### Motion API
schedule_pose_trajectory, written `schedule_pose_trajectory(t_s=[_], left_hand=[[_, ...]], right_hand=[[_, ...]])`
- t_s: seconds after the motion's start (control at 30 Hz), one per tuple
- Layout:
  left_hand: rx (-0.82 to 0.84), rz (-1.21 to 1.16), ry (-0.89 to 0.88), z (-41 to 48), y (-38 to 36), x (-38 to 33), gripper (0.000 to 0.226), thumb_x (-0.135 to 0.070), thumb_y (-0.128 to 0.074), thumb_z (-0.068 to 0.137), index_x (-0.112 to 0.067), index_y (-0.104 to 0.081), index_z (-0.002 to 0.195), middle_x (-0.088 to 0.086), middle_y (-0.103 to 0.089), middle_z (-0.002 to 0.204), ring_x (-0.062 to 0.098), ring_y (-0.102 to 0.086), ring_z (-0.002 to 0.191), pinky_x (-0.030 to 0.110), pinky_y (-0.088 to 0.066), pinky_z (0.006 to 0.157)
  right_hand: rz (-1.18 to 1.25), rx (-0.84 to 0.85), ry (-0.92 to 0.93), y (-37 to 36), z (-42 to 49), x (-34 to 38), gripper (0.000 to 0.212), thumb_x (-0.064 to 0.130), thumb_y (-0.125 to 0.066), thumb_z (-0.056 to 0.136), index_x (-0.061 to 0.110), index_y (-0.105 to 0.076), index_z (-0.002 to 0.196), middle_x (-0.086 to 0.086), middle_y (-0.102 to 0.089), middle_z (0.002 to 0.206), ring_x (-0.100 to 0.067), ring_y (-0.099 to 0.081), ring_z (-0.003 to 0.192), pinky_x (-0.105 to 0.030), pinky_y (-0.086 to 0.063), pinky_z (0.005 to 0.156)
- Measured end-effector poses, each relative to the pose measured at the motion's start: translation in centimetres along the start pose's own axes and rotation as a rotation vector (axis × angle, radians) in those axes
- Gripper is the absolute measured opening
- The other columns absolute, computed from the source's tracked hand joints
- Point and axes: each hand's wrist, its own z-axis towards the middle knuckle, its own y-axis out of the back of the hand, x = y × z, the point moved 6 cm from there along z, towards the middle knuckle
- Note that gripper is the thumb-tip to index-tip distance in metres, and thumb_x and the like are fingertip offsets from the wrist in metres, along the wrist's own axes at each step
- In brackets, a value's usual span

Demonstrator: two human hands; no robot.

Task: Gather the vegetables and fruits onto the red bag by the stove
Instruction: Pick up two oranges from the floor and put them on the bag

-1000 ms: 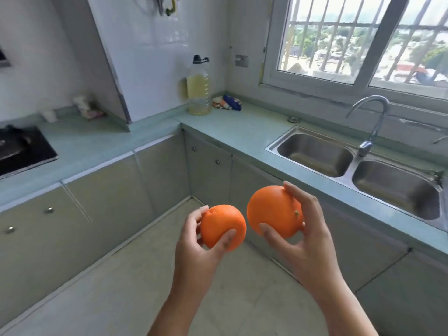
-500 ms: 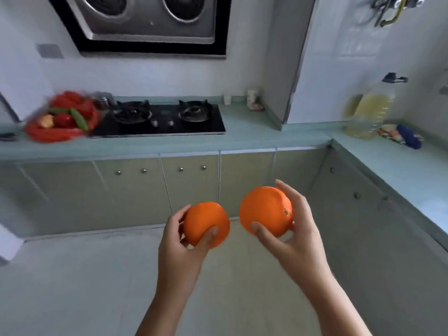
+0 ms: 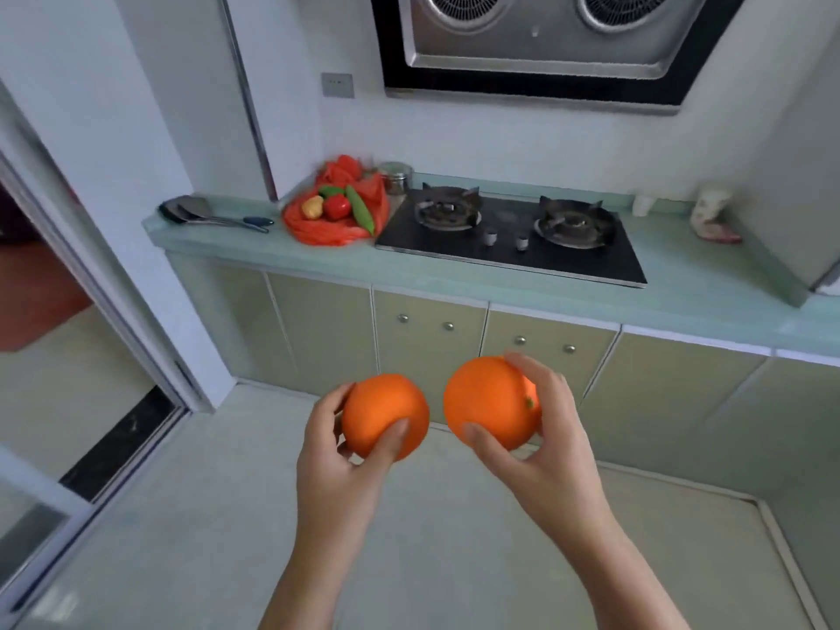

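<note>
My left hand (image 3: 334, 470) grips a small orange (image 3: 385, 413) and my right hand (image 3: 541, 452) grips a larger orange (image 3: 488, 400), both held at chest height over the floor. Far ahead on the counter lies the red bag (image 3: 327, 229), just left of the stove (image 3: 509, 234). On the bag rest a red pepper (image 3: 337, 206), a yellow fruit (image 3: 312, 207), a green pod (image 3: 360, 209) and a green vegetable (image 3: 331, 191). Both hands are well short of the counter.
The teal counter (image 3: 454, 272) runs across with cabinet doors below. Spatulas (image 3: 213, 213) lie left of the bag, a metal tin (image 3: 396, 176) stands behind it. A range hood (image 3: 536, 43) hangs above the stove. A sliding door frame (image 3: 113, 320) stands at the left.
The view has swung left from the sink corner to the stove, bringing the red bag nearer the middle and closer. Both hands keep their oranges in the same hold.
</note>
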Motion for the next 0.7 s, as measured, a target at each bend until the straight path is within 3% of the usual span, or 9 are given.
schedule_pose_trajectory(t_s=[0.1, 0.3, 0.53, 0.7], left_hand=[[-0.033, 0.004, 0.023, 3.3, 0.9, 1.6, 0.055, -0.043, -0.073, 0.055, -0.042, -0.049, 0.105, -0.012, -0.054, 0.114, -0.009, -0.056, 0.09, 0.006, -0.045, 0.068], [-0.085, -0.008, 0.045, 12.5, -1.0, 4.5, 0.057, -0.047, -0.072, 0.052, -0.043, -0.05, 0.104, -0.011, -0.054, 0.116, -0.004, -0.058, 0.093, 0.01, -0.048, 0.069], [-0.143, 0.019, 0.043, 25.1, -4.2, 4.6, 0.058, -0.054, -0.069, 0.05, -0.044, -0.052, 0.105, -0.02, -0.054, 0.112, -0.003, -0.058, 0.095, 0.014, -0.05, 0.071], [-0.213, 0.037, 0.057, 31.0, -3.5, 6.1, 0.053, -0.042, -0.074, 0.056, -0.044, -0.051, 0.103, -0.02, -0.054, 0.112, -0.004, -0.058, 0.094, 0.013, -0.05, 0.071]], right_hand=[[0.022, 0.038, -0.002, -2.8, 3.4, -1.3, 0.057, 0.046, -0.063, 0.061, 0.048, -0.04, 0.113, 0.023, -0.043, 0.119, 0.013, -0.041, 0.106, 0.0, -0.032, 0.079], [0.059, 0.073, -0.009, -7.0, 13.5, -5.9, 0.057, 0.05, -0.061, 0.058, 0.051, -0.04, 0.111, 0.028, -0.042, 0.117, 0.013, -0.042, 0.104, -0.002, -0.035, 0.079], [0.126, 0.138, -0.003, -11.3, 26.9, -10.1, 0.062, 0.054, -0.062, 0.057, 0.048, -0.041, 0.115, 0.026, -0.043, 0.118, 0.011, -0.043, 0.104, -0.019, -0.04, 0.081], [0.153, 0.193, -0.001, -15.5, 33.6, -11.5, 0.063, 0.052, -0.065, 0.057, 0.048, -0.04, 0.114, 0.021, -0.044, 0.121, 0.01, -0.043, 0.105, -0.016, -0.038, 0.08]])
